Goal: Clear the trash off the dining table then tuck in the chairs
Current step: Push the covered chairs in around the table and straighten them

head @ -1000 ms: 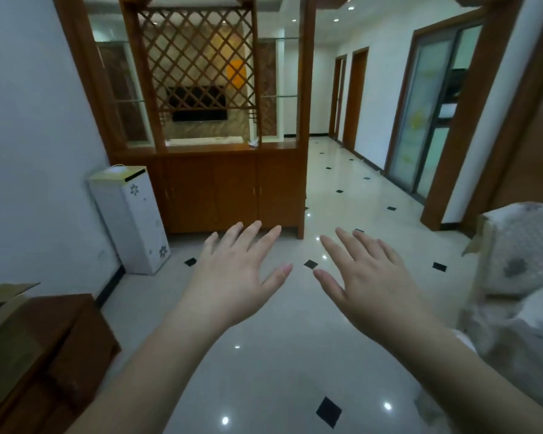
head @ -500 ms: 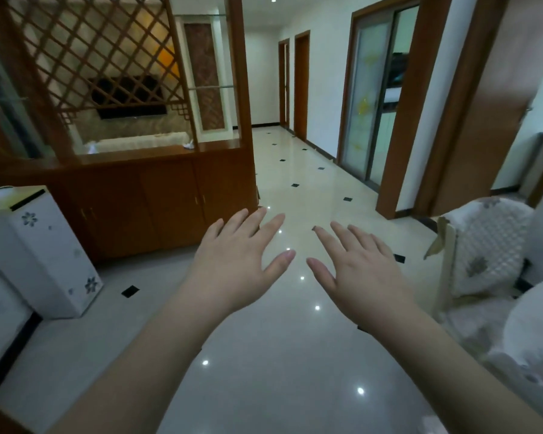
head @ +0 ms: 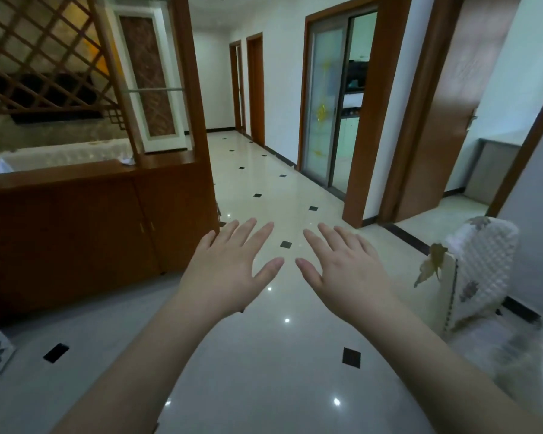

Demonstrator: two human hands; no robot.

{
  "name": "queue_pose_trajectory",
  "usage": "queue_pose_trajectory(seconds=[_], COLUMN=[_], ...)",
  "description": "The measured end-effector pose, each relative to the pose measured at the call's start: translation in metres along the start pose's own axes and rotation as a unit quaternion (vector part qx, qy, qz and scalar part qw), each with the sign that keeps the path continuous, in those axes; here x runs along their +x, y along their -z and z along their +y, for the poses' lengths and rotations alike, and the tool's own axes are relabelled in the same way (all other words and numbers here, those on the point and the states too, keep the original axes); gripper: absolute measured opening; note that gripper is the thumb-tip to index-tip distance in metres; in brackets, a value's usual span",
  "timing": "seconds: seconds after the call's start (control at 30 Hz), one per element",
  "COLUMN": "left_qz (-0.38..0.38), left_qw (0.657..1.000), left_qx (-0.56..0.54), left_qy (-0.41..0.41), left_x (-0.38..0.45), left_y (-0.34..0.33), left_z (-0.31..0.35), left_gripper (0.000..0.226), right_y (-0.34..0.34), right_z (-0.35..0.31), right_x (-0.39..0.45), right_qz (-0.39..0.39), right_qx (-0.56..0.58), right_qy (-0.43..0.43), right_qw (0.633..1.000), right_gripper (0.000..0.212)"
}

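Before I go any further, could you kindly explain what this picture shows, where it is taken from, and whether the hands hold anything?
There is no machine here: a person wears a camera on the head, looking forward and down. The left hand and right hand stretch out over a glossy tiled floor, fingers straight and spread, holding nothing. On the left stands a wooden cabinet with a lattice screen above. On the right is a chair with a quilted white cover. A hallway with a sliding glass door lies ahead. No dining table or trash is in view.
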State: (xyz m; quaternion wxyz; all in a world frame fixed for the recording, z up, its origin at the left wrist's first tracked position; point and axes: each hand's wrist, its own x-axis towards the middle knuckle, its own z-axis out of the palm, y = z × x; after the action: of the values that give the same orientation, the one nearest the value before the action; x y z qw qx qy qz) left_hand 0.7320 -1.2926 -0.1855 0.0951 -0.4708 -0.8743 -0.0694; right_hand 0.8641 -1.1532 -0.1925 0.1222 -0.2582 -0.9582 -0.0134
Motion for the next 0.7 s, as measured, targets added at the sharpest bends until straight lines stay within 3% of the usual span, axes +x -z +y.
queue_pose_trajectory(seconds=[0.27,0.4,0.7], left_qz=[0.022,-0.018,-0.025], left_qw=[0.999,0.998,0.99], left_qx=[0.002,-0.016,0.008], left_qy=[-0.037,-0.066,-0.138], left_x=[0.146,0.216,0.388], left_y=[-0.019,-0.045,-0.087], left_z=[-0.03,-0.003,0.076], left_gripper=[0.067,0.067,0.073], right_y=[-0.022,-0.036,-0.059], right_z=[0.041,0.086,0.225], right_x=[0.108,0.15,0.262], right_qz=[0.018,0.017,0.02], right_qx=[-0.024,-0.036,-0.033], right_qy=[-0.067,-0.106,-0.17], right_qw=[0.997,0.994,0.985], right_gripper=[0.059,0.061,0.065])
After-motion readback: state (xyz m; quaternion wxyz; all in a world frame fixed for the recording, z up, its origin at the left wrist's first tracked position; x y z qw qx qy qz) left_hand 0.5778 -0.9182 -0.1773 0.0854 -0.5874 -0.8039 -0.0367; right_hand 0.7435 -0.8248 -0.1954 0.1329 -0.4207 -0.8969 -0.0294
